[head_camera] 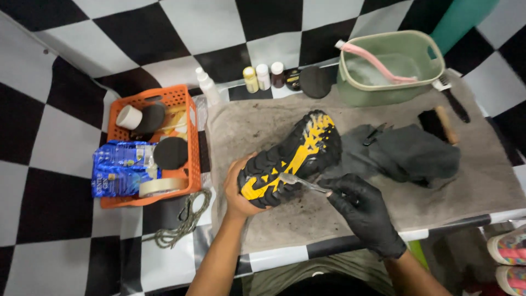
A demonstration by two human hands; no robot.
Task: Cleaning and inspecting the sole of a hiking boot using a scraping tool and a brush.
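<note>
A shoe [293,156] lies sole-up on a grey towel [482,175], its black and yellow tread facing me. My bare left hand [236,189] cups the heel end from the left and holds it steady. My right hand [364,211], in a black glove, grips a thin clear-handled brush [304,182] whose tip rests on the sole near the heel. Dark dirt specks lie on the towel below the shoe.
An orange basket [189,118] at the left holds tape rolls, sponges and a blue packet. Small bottles [263,77] and a round tin stand at the back. A green tub [392,66] with a pink brush is back right. A dark cloth [416,153], a wooden brush [438,123] and a coiled lace [183,219] lie nearby.
</note>
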